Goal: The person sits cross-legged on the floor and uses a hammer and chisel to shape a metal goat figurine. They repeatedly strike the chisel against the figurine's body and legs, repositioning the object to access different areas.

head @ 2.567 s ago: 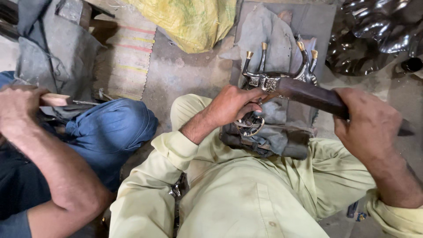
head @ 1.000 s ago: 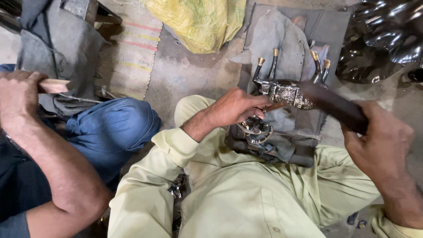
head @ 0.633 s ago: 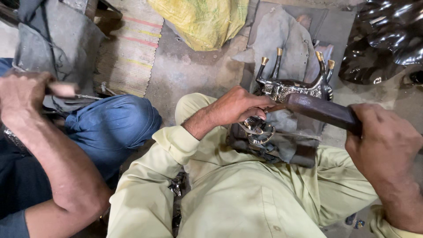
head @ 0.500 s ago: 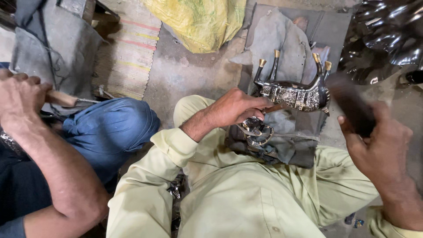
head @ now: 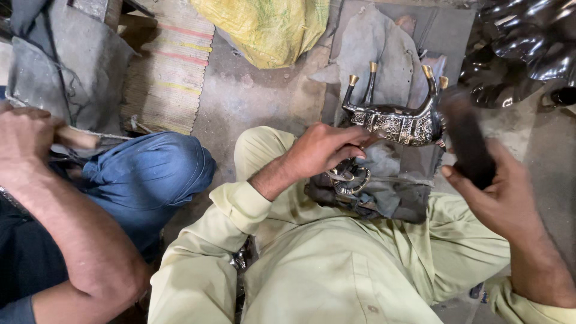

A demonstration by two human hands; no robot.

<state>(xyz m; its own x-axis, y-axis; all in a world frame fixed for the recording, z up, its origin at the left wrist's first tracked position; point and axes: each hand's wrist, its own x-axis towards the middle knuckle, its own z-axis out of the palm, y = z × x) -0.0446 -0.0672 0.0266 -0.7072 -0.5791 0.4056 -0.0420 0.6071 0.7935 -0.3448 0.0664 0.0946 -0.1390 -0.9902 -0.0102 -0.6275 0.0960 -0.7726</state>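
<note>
Dark, ornately embossed metal forms the animal-shaped figurine (head: 396, 123), which lies upside down with its four brass-tipped legs pointing up, resting on a grey cloth (head: 390, 180) across the person's lap. The left hand (head: 324, 153) is closed on the figurine's near end, fingers wrapped over the patterned body and holding it steady. The right hand (head: 498, 192) is clenched around a dark wooden handle (head: 468, 144), blurred, raised just to the right of the figurine and close to its legs; whether the tool touches the metal I cannot tell. Below the left hand a round, shiny metal piece (head: 348, 177) lies on the same cloth. The person wears pale green clothing. To the left sits a co-worker in blue trousers (head: 150, 180), whose hand (head: 30, 135) grips a light wooden handle (head: 78, 139). On the floor beyond lie a yellow woven sack (head: 270, 27), a striped woven mat (head: 171, 66) and, in the top right corner, glossy black rounded metal shapes (head: 528, 42)
</note>
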